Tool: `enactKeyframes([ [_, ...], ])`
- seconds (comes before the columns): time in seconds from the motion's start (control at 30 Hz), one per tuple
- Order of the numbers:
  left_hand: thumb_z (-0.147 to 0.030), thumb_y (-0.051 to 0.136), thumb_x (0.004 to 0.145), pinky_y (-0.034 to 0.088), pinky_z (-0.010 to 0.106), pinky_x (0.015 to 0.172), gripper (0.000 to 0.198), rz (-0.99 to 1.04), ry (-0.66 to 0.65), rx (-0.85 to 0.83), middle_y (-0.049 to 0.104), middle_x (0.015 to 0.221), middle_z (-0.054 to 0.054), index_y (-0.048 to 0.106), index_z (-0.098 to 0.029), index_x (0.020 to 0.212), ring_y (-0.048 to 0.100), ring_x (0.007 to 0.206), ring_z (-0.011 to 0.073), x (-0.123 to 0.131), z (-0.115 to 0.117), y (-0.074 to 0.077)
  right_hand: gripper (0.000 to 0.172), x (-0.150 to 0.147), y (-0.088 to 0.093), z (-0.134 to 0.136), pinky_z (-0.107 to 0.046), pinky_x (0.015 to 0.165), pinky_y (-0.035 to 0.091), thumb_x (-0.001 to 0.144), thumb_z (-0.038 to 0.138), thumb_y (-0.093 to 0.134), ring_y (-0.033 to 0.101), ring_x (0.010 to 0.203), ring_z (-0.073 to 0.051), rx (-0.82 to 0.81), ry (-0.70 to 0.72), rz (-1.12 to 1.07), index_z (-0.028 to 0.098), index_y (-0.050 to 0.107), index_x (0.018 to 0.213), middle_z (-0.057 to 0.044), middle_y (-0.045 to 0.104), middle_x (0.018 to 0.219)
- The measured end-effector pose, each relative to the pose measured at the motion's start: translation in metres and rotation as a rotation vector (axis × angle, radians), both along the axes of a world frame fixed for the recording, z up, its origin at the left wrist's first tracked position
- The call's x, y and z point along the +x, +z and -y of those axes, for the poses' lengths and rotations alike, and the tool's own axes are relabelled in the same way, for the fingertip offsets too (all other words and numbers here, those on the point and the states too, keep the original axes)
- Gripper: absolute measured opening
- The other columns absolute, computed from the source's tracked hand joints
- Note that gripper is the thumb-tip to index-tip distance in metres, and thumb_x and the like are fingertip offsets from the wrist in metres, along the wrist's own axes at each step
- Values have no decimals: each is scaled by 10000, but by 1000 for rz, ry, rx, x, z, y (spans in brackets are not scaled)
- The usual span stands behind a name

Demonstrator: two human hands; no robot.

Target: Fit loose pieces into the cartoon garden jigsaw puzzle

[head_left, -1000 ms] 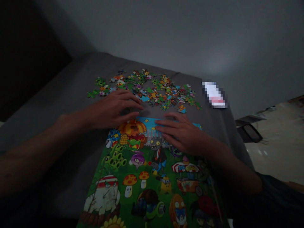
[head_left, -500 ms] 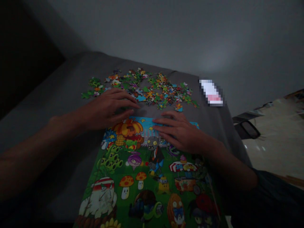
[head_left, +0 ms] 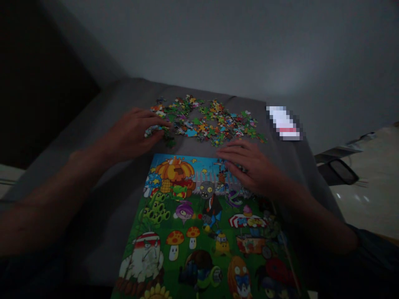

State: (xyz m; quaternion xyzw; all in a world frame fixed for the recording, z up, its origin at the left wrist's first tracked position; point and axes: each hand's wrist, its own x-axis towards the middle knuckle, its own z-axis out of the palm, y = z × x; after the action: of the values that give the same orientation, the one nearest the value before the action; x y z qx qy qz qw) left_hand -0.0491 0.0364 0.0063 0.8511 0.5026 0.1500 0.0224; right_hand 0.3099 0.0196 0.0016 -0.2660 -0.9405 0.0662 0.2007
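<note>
My left hand (head_left: 135,128) is at the left end of a loose heap of jigsaw pieces (head_left: 215,120). Its fingers curve over the cloth with the thumb apart, and a few small pieces (head_left: 152,130) show between thumb and fingers. Whether it grips any of them is hard to see in the dim light. My right hand (head_left: 249,164) lies with fingers stretched out over the upper right corner of a colourful cartoon picture sheet (head_left: 193,207). That sheet shows a pumpkin, a zombie and mushrooms. Nothing is visible in the right hand.
A pixelated bright phone-like thing (head_left: 285,123) lies at the right edge of the grey cloth surface (head_left: 102,207). Behind rises a pale wall (head_left: 202,45). A dark object with a frame-like end (head_left: 339,172) is beyond the right edge, above a light floor (head_left: 377,166).
My left hand has drawn back slightly from above the sheet to the leftmost pieces, which now show by its thumb. My right hand has shifted a little rightward on the sheet. The view has turned slightly.
</note>
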Motion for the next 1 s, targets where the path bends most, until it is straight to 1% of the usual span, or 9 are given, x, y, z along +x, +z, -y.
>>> enactKeyframes([
  [0.1,-489,452,1084,407,560,1194,489,-40,-23,-14,667,1390,158,717,-165,1337,597,1299,315,-5,0,-3,320,3,0,-3,-567,1091,532,1068,206,513,677,1217,-306,41,-24,-49,131,746,1274,-137,797,1252],
  [0.2,-587,483,1072,388,582,1212,526,-79,-26,-47,617,1495,142,729,-238,1380,541,1397,350,-3,-4,-17,298,5,-1,-5,-546,1074,542,1057,187,517,692,1178,-289,55,-2,-88,160,760,1226,-121,802,1214],
  [0.3,-645,515,1040,390,579,1220,523,-57,-28,-56,626,1507,103,756,-294,1344,539,1414,348,-2,-10,-30,294,5,-3,-6,-534,1063,546,1046,180,526,693,1164,-287,39,-2,-116,178,775,1203,-112,804,1181],
  [0.37,-662,553,1014,388,581,1224,498,-16,-32,-45,647,1479,93,781,-308,1280,559,1399,346,-2,-14,-33,286,5,-3,-6,-535,1064,544,1042,189,537,695,1152,-289,30,-6,-131,180,785,1183,-111,805,1162],
  [0.47,-673,602,984,407,588,1209,499,45,-53,-21,681,1419,110,784,-278,1229,601,1350,354,0,-14,-27,274,6,-3,-7,-537,1059,544,1041,195,547,703,1121,-291,34,-4,-147,164,794,1154,-121,806,1145],
  [0.57,-684,573,1007,481,541,1149,559,131,-114,-22,720,1331,126,747,-231,1284,655,1264,330,9,-3,-12,275,8,-1,-8,-539,1051,545,1035,188,544,705,1119,-291,32,-7,-165,170,795,1146,-120,808,1141],
  [0.7,-649,580,1033,555,423,1053,491,154,-327,-135,746,1272,82,727,-269,1307,699,1165,266,29,19,2,274,10,3,-7,-568,1065,534,1037,219,545,702,1136,-295,3,-13,-176,204,791,1159,-109,804,1149],
  [0.87,-562,620,1049,562,370,1062,463,211,-419,-112,745,1338,41,642,-297,1429,709,1189,236,52,39,2,335,5,7,0,-489,1021,556,1047,193,534,694,1110,-258,-55,59,-137,181,739,1312,-112,792,1181],
  [1.0,-498,682,1031,587,351,1033,433,288,-444,-115,755,1322,9,618,-323,1421,727,1156,220,63,48,-2,405,2,12,10,-397,912,567,1051,149,521,680,1026,-217,-167,146,-119,206,690,1415,-80,793,1076],
])
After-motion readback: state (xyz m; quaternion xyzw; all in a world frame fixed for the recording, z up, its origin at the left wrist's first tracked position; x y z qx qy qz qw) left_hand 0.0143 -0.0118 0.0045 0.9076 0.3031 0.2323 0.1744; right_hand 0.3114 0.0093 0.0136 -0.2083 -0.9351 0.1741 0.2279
